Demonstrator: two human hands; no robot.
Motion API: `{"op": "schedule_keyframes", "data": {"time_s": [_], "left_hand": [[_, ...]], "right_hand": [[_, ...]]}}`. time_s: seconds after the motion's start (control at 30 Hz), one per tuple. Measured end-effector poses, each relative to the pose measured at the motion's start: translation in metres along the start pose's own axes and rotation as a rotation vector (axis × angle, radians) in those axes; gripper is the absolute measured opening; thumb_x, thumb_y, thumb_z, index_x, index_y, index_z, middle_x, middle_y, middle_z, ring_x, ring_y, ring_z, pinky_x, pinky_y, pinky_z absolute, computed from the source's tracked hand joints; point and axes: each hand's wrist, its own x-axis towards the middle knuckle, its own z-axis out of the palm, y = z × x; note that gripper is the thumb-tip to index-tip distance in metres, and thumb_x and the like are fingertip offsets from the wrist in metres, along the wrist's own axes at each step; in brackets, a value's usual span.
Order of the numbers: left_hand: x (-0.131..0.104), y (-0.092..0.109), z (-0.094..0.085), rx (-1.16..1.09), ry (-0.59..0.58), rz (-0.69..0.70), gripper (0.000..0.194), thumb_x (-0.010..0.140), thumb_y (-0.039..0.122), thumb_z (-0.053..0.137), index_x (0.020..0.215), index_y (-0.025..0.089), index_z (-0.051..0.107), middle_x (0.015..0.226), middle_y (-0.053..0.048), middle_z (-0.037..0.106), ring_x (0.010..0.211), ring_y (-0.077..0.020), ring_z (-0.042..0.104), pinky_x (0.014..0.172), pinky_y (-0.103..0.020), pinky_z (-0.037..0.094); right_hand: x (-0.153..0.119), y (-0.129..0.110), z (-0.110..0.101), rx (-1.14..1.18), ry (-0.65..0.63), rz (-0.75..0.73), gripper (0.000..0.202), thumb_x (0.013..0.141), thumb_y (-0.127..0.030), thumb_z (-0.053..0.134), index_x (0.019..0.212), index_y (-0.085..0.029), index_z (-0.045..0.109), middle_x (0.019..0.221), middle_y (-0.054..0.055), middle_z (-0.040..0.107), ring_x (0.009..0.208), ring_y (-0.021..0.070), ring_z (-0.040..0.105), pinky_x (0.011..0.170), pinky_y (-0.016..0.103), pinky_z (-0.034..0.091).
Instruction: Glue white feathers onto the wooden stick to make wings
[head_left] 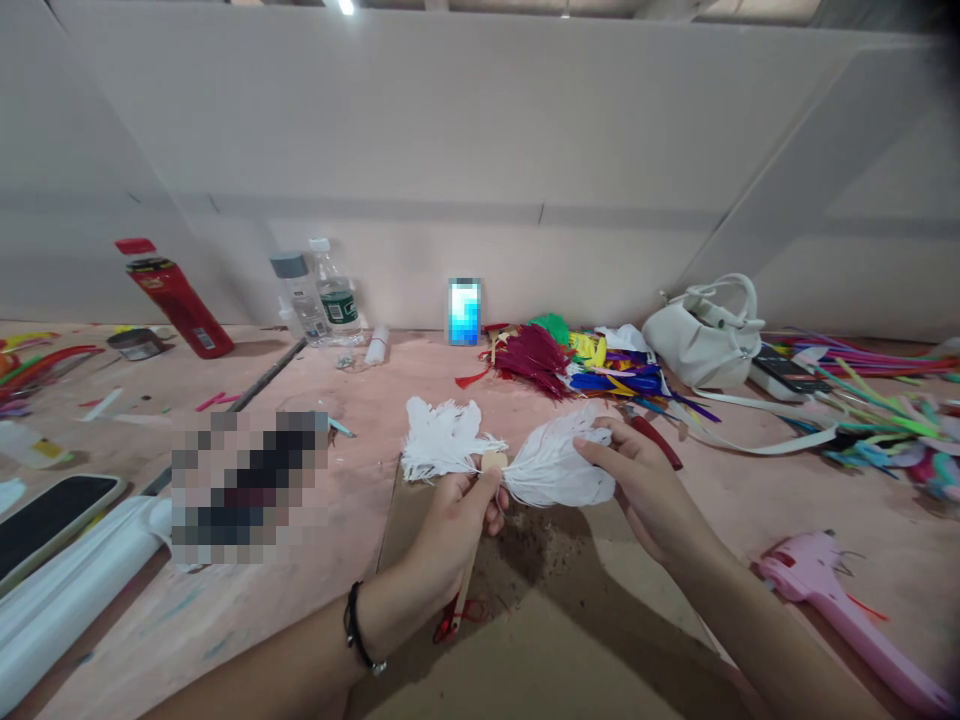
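White feathers (pixel 564 465) spread to both sides of a wooden stick (pixel 466 588), held up over a brown board (pixel 600 640) before you. Your left hand (pixel 459 515) had its fingers clamped on the stick, just below a pale round piece (pixel 493 461); your right hand (pixel 637 480) had its fingers pinched on the outer edge of the right-hand feathers. Farther out on the worktop (pixel 742 490), a pink glue gun (pixel 814 575) lay right of the board, and a white handbag (pixel 697 335) sat at the back, beside a colourful heap (pixel 529 358).
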Motion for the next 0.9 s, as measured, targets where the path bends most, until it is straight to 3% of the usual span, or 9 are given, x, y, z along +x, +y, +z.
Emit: {"op": "schedule_keyframes", "data": {"time_s": [0.4, 0.63, 0.8, 0.9], "left_hand": [[0.002, 0.005, 0.001, 0.018, 0.046, 0.029, 0.034, 0.074, 0.043, 0.072, 0.061, 0.017, 0.055, 0.059, 0.003, 0.053, 0.048, -0.0071, 0.041, 0.049, -0.023, 0.029], [0.005, 0.008, -0.001, 0.030, 0.095, 0.079, 0.033, 0.080, 0.039, 0.067, 0.058, 0.016, 0.060, 0.057, 0.002, 0.055, 0.048, -0.0089, 0.044, 0.050, -0.022, 0.034], [0.000, 0.005, 0.000, 0.022, -0.006, 0.068, 0.033, 0.082, 0.050, 0.073, 0.082, 0.017, 0.073, 0.070, -0.003, 0.072, 0.063, -0.0164, 0.063, 0.062, -0.025, 0.048], [-0.002, 0.001, 0.001, -0.012, -0.111, 0.052, 0.034, 0.081, 0.051, 0.076, 0.084, 0.018, 0.074, 0.075, -0.005, 0.075, 0.069, -0.0189, 0.068, 0.068, -0.028, 0.052]], "right_hand": [[0.013, -0.001, -0.013, -0.021, 0.077, -0.158, 0.028, 0.074, -0.047, 0.082, 0.082, -0.023, 0.070, 0.078, -0.002, 0.058, 0.066, 0.0137, 0.050, 0.062, 0.027, 0.042], [0.004, 0.000, -0.001, 0.057, -0.062, -0.090, 0.032, 0.080, -0.055, 0.074, 0.085, -0.024, 0.067, 0.080, -0.001, 0.061, 0.073, 0.0162, 0.055, 0.066, 0.027, 0.045], [-0.006, 0.016, 0.017, -0.061, -0.206, 0.002, 0.044, 0.071, -0.059, 0.082, 0.084, -0.020, 0.066, 0.074, 0.001, 0.065, 0.068, 0.0180, 0.057, 0.064, 0.030, 0.045], [-0.011, 0.025, 0.022, -0.196, -0.202, -0.029, 0.042, 0.078, -0.060, 0.076, 0.078, -0.018, 0.069, 0.072, 0.003, 0.068, 0.068, 0.0199, 0.057, 0.064, 0.032, 0.044]]}}
